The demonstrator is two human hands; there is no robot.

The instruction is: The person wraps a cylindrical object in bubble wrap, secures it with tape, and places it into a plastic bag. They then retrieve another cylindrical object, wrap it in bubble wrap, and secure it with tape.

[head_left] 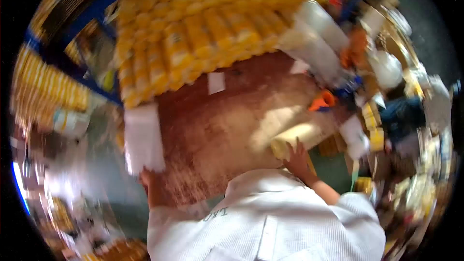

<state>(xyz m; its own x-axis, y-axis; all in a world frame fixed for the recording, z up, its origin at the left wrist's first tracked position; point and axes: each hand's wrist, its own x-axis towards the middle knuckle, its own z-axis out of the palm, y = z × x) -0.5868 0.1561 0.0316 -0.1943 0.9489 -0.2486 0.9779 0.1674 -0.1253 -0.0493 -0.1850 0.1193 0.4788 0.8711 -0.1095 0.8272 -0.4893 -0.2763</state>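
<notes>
My left hand [149, 178] is at the lower end of a white packet [144, 137] at the table's left edge; its fingers are blurred and partly hidden. On the right, my right hand [298, 160] has its fingers spread against the near end of a pale yellow roll [302, 135], which lies on the worn reddish-brown table [208, 135]. A small white paper [216, 82] lies farther back, close to the stacked yellow rolls.
Yellow rolls [193, 36] are piled along the back. An orange cone-shaped object [323, 100] and clear plastic bundles [314, 43] lie at the right. A blue rack frame [82, 75] stands at the left, and mixed goods crowd the far right.
</notes>
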